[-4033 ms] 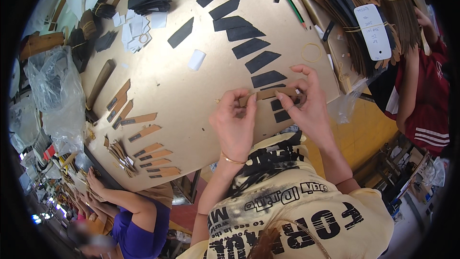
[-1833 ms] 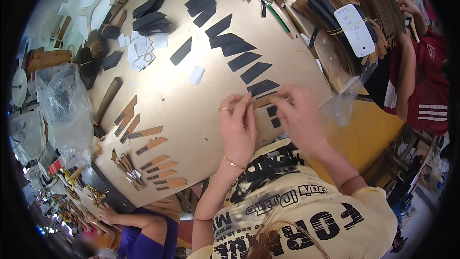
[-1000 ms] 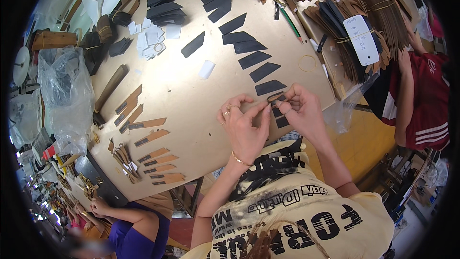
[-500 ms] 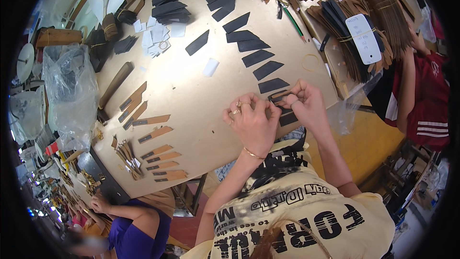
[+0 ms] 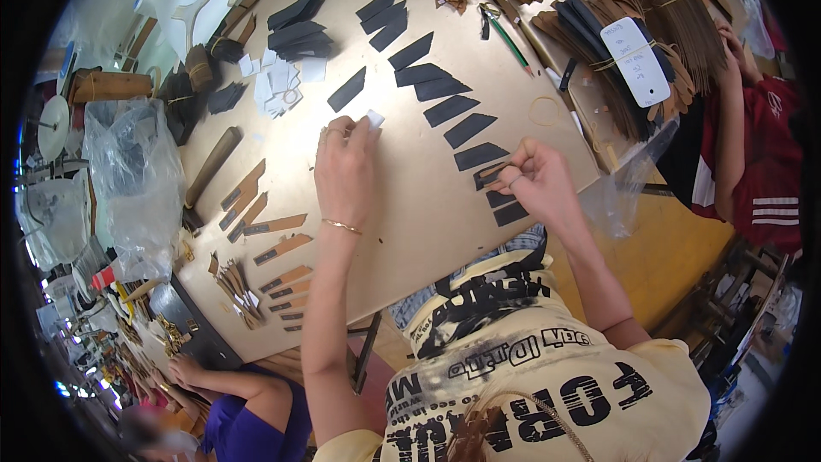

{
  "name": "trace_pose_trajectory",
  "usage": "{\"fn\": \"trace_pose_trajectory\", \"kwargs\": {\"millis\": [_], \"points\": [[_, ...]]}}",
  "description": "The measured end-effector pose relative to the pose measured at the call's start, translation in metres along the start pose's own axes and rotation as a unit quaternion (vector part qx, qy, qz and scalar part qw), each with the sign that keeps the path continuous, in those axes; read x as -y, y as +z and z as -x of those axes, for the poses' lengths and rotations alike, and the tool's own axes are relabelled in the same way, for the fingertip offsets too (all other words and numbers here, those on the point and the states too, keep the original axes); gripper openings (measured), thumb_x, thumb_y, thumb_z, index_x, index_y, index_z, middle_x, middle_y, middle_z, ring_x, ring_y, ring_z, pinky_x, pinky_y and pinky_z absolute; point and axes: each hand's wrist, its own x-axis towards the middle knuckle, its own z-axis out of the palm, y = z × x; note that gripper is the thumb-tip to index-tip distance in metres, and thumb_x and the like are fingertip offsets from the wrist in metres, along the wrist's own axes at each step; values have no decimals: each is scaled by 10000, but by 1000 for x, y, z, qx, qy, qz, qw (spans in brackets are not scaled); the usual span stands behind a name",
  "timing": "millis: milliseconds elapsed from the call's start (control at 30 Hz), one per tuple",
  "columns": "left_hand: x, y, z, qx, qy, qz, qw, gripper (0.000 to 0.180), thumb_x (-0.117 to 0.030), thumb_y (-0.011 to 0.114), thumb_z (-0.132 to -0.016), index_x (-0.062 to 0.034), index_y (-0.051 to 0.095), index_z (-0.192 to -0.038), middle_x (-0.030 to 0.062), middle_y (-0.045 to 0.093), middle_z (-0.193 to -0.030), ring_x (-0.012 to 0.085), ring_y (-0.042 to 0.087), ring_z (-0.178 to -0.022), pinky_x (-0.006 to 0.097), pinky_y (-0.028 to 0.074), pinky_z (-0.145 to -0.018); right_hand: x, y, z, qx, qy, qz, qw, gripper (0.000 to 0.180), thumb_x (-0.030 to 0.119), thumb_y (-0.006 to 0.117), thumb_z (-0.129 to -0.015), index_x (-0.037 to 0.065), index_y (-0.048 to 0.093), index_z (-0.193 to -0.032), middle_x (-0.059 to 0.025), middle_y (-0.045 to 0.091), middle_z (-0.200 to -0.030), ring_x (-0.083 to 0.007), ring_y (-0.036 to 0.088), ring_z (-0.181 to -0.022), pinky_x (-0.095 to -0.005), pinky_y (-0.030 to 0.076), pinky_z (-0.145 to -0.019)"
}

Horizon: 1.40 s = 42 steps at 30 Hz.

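Note:
My left hand reaches over the middle of the table, its curled fingertips closed at the edge of a small white paper piece. My right hand stays near the front edge, thumb and fingers pinched on a small brown leather strip that the fingers partly cover. Beneath and beside that hand lie dark leather strips, part of a row running away from me. One more dark strip lies just beyond my left hand.
Brown strips with dark ends fan out at left. White paper pieces and a dark stack lie at far left. A green pencil and bundled strips sit at far right. Co-workers' arms show at left and right.
My left hand has left my right hand and moved away to the left, onto the white paper piece. My right hand stays in place with the brown strip.

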Motion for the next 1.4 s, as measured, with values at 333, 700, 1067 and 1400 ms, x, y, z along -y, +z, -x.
{"fn": "trace_pose_trajectory", "kwargs": {"millis": [333, 700, 1067, 1400], "points": [[-27, -20, 10, 62, 189, 76, 977, 232, -38, 734, -746, -125, 676, -953, 21, 723, -894, 168, 675, -688, 301, 528, -595, -3, 0, -3, -9, 2, 23, 1000, 122, -10, 635, -824, -17, 521, -782, -116, 689, -723, -123, 698, -700, -246, 515, -574], [-61, 19, 26, -112, 371, 42, 921, 73, -173, 666, -878, -117, 677, -924, 39, 720, -1013, 210, 671, -1096, 373, 472, -877, 0, -2, -2, -6, -7, 67, 998, 110, -6, 636, -828, -20, 533, -790, -76, 659, -681, -82, 637, -630, -240, 487, -549], [-47, 5, 11, -38, 416, 45, 908, 199, -132, 695, -812, -102, 714, -1007, 36, 708, -1104, 202, 654, -1106, 334, 457, -820, 0, -1, -2, -2, -11, 69, 998, 102, -15, 625, -821, -21, 525, -799, -94, 673, -706, -110, 668, -670, -257, 524, -597], [-42, 8, 9, -3, 468, 37, 883, 234, -118, 657, -773, -24, 702, -983, 43, 640, -1067, 178, 603, -992, 337, 469, -859, 0, -1, -2, 16, -6, 61, 998, 89, -56, 584, -832, -9, 509, -819, -106, 688, -768, -143, 710, -737, -250, 550, -637]]}}
